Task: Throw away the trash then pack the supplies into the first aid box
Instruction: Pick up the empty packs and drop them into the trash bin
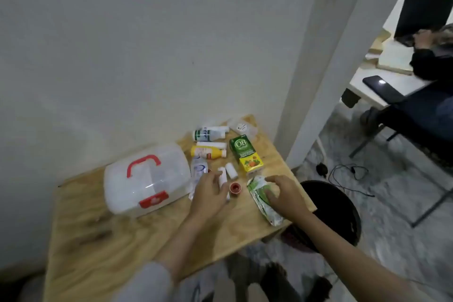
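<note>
A clear plastic first aid box [147, 179] with a red handle and latch lies closed on the wooden table [98, 235]. My left hand [209, 193] rests over a white tube [222, 180] beside a small red cap [235, 187], fingers spread. My right hand [284, 192] presses on a crumpled green-and-white wrapper [259, 200] near the table's right edge. Behind them lie a white gauze roll [231, 170], a yellow bottle [207, 152], a green-and-white bottle [208, 135], a clear pouch [198, 169] and a green OB Herbal carton [246, 155].
A black bin [331, 211] stands on the floor just right of the table. A white wall runs behind the table. Cables [343, 174] lie on the floor. Another person sits at a desk at far right [429, 61].
</note>
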